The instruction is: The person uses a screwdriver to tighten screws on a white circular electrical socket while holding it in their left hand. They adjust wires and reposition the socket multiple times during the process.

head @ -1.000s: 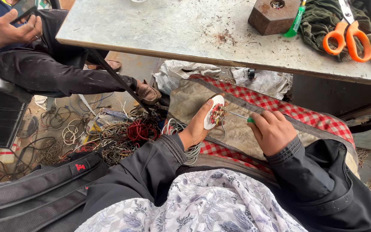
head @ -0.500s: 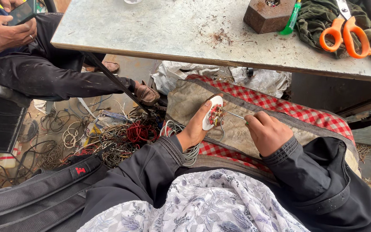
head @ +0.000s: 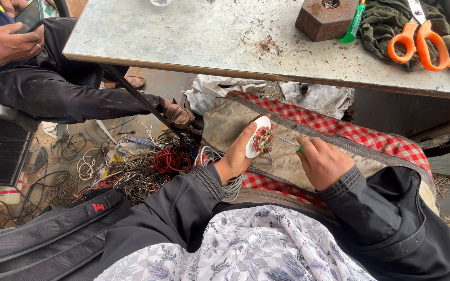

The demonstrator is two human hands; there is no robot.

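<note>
Plug (head: 259, 139) in white plastic at the frame's middle looks light and stiff with delicate wiring, so keep your left hand (head: 235, 158) clasping its rim while your right hand (head: 325, 164) fingers pinch the screwdriver (head: 286, 141).

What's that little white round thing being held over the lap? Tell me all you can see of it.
The white round part looks like a small plastic disc or cap, tilted on edge with its open face turned toward the right hand. Inside sits a cluster of reddish and metal-coloured contacts or wire ends; finer detail is too small to tell. The left hand grips it by the rim, above a checked cloth. A thin screwdriver, held in the right hand, touches its face.
</note>
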